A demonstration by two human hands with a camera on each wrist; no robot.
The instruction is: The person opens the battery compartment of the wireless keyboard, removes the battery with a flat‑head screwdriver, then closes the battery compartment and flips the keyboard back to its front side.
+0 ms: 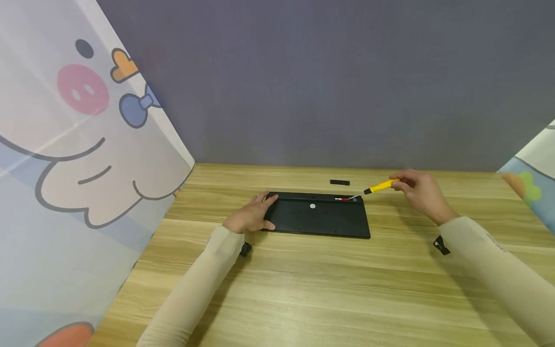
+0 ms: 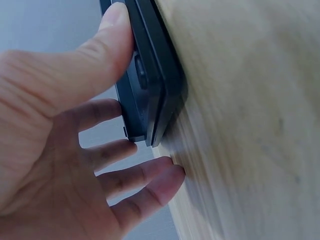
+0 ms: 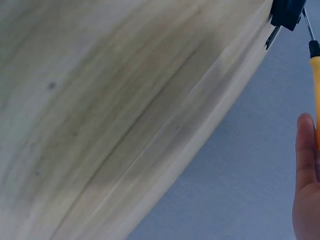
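A black keyboard (image 1: pixel 323 220) lies underside up on the wooden table, a round white sticker on it. My left hand (image 1: pixel 251 215) rests at its left end, fingers spread. In the left wrist view the thumb lies on the keyboard (image 2: pixel 162 82), and the nearly straight fingers reach past its end. My right hand (image 1: pixel 420 191) pinches the yellow handle of a screwdriver (image 1: pixel 381 186). Its metal shaft slants down to the left, the tip at a small red and white battery (image 1: pixel 340 198) in a slot near the keyboard's far edge. Tip contact cannot be judged.
A small black cover (image 1: pixel 340 182) lies on the table (image 1: pixel 303 289) behind the keyboard. A grey wall (image 1: pixel 329 86) rises at the table's far edge. Cartoon-printed panels (image 1: pixel 86 173) stand at the sides. Black wrist-strap pieces (image 1: pixel 442 245) show near both sleeves.
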